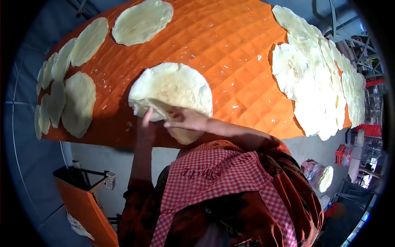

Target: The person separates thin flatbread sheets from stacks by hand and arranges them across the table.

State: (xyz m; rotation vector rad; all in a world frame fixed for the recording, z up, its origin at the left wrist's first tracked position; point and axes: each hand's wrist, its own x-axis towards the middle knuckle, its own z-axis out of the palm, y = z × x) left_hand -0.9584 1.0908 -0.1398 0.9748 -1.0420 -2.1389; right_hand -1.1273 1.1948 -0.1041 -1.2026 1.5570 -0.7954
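Observation:
A round, pale flatbread (175,82) lies near the front edge of the orange quilted cloth, right before me. Its near side is lifted and folded, and a thin flap (186,136) hangs down toward the table edge. My left hand (146,123) grips the near left edge, thumb on top and the other fingers hidden beneath. My right hand (187,119) is closed on the lifted part near the middle, fingers curled around the thin bread. Whether the flap is a separate sheet or part of the same bread, I cannot tell.
The orange cloth (230,53) covers the table, with white crumbs scattered over it. Several flatbreads (80,105) lie at the left and one (142,21) at the back. Many overlap in a pile (314,82) at the right. Below left stands an orange-topped surface (80,206).

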